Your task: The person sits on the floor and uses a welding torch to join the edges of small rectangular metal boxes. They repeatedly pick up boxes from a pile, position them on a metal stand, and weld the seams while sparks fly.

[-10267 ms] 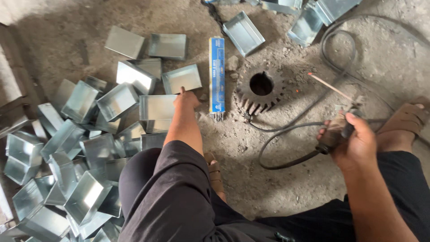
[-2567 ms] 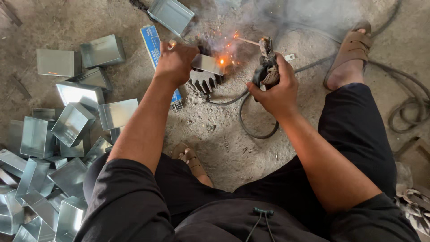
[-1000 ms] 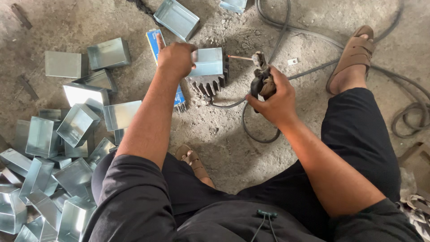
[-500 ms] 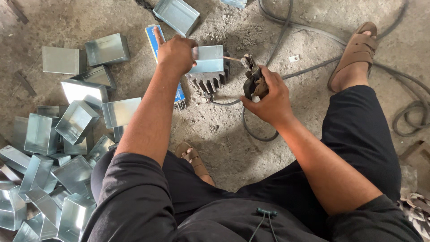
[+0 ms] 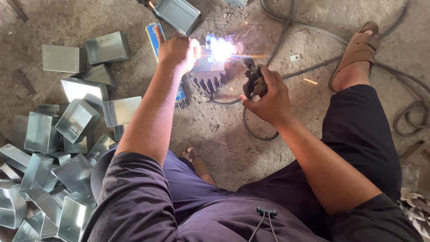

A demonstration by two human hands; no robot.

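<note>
arc now lit, right hand (image 5: 268, 96) gripping electrode holder (image 5: 251, 80)

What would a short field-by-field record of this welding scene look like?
Setting: person crouched over a dusty concrete floor
Left hand: steadies a small metal box on top of a toothed gear
Right hand: grips a welding electrode holder
Arc: bright flash at the box, sparks flying
Pile: many shiny metal boxes heaped on the person's left side
Cable: black cable trailing across the floor
Other: blue electrode packet beside the gear
</note>
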